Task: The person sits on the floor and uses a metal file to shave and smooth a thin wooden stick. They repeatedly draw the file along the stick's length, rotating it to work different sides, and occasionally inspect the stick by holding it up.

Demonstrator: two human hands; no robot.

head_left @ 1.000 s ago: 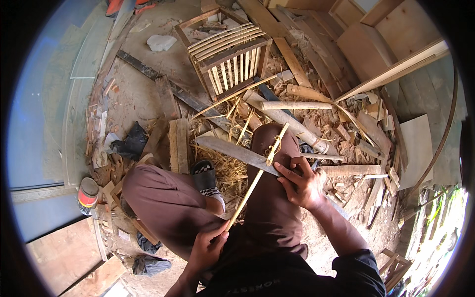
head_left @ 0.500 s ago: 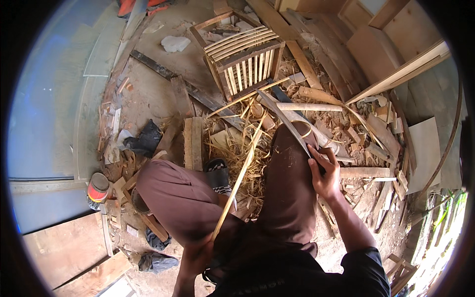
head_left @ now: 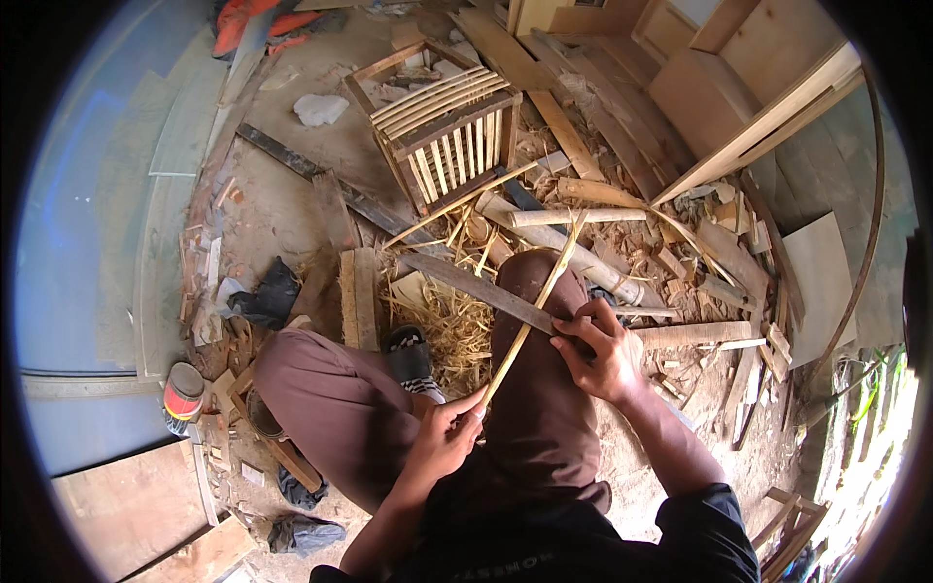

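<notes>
My right hand (head_left: 601,355), over my right thigh, is closed on the end of a long, flat grey blade (head_left: 466,283), like a large knife; its grip is hidden. The blade points left, across a thin pale bamboo strip (head_left: 507,365). Closed around the strip's near end is my left hand (head_left: 449,437), in front of my lap. From there the strip slants up and away over my right knee. Curly pale shavings (head_left: 457,335) lie heaped on the ground between my legs, beside my sandalled foot (head_left: 410,358).
Beyond my knees stands a slatted wooden frame (head_left: 462,126). Bamboo poles (head_left: 593,262) and offcuts lie right of the shavings. A dark plank (head_left: 301,165) crosses the floor. At left is a paint-stained can (head_left: 183,391); large wooden panels (head_left: 719,107) stand far right.
My left hand has risen from my lap and moved forward with the bamboo strip. The blade has swung leftward and now crosses the strip. The whole view has shifted slightly.
</notes>
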